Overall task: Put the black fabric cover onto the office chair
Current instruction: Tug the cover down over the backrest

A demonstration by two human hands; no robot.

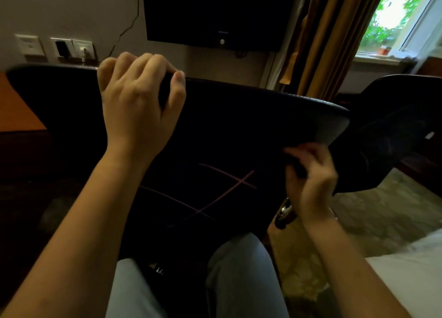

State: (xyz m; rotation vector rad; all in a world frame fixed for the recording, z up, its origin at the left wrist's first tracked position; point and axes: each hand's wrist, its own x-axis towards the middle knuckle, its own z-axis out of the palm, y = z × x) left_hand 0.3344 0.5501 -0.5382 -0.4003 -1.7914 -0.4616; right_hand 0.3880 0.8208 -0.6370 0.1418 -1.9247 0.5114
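Cover (382,136) is bunching in a loose black mass off the right end of the chair (331,118) back. The grey edge of that corner is showing bare.

Left hand (136,100) is gripping the chair's top edge left of centre, fingers curling over the far side and thumb pressing the near face. Right hand (311,174), somewhat blurred, is pinching a fold of the cover just under the chair's right corner, fingers curled.

Thin pink lines are crossing the dark panel facing the camera; I cannot tell whether that panel is bare chair or cover.

Jeans (239,270) are showing below the chair, knees touching it. Behind the chair, a TV (215,11) is hanging on the wall, with sockets (71,47) to its left and a curtain (330,35) and window (401,14) to its right.
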